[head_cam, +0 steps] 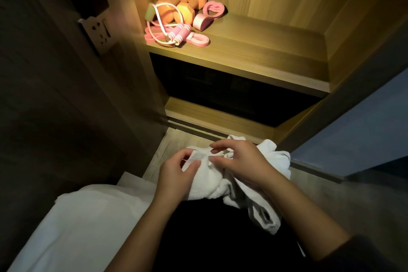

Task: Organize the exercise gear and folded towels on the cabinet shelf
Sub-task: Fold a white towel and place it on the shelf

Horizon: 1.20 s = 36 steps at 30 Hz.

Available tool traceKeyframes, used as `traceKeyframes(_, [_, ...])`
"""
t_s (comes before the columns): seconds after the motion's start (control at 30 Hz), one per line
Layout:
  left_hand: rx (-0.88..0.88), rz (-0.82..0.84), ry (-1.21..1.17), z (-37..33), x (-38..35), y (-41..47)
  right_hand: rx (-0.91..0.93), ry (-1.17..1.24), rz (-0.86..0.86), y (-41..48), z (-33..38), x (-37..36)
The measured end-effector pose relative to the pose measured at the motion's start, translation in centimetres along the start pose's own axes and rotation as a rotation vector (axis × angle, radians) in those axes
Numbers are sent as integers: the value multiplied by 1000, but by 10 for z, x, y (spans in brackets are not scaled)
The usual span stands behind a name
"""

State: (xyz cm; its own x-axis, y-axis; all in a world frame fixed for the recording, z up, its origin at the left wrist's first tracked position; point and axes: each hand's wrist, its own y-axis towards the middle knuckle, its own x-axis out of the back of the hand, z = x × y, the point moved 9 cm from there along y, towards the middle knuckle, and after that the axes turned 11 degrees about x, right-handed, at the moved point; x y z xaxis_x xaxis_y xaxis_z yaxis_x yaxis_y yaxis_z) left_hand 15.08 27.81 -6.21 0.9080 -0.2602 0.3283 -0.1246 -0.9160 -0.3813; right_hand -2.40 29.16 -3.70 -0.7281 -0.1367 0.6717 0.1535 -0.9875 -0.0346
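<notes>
White terry towel (205, 181) lies bunched between my two hands, soft and thick, not yet folded. My left hand (176, 174) pinches its near edge with thumb and curled fingers. My right hand (240, 161) grips the folds from above with bent fingers, and one long end hangs down past this wrist. So its long axis runs left to right in front of me. The wooden shelf (254, 51) is ahead and higher than my grip. Orange dumbbells (181, 6), a pink jump rope (176, 31) and a flat rubber band (198, 38) crowd its left back corner. The bare wood on the right is nearer to my right hand, I think.
</notes>
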Motion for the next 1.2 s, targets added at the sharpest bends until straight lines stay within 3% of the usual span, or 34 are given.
traceKeyframes(0.13, [-110, 25, 50, -17, -9, -4, 32, 71, -31, 4, 7, -4])
traceKeyframes(0.47, [-57, 30, -80, -12, -3, -9, 11, 107, 51, 5, 3, -14])
traceKeyframes(0.9, [-104, 11, 213, -20, -4, -11, 36, 111, -32, -1, 8, -12])
traceKeyframes(1.2, [-93, 68, 219, -21, -7, -13, 6, 38, -88, -7, 4, -11])
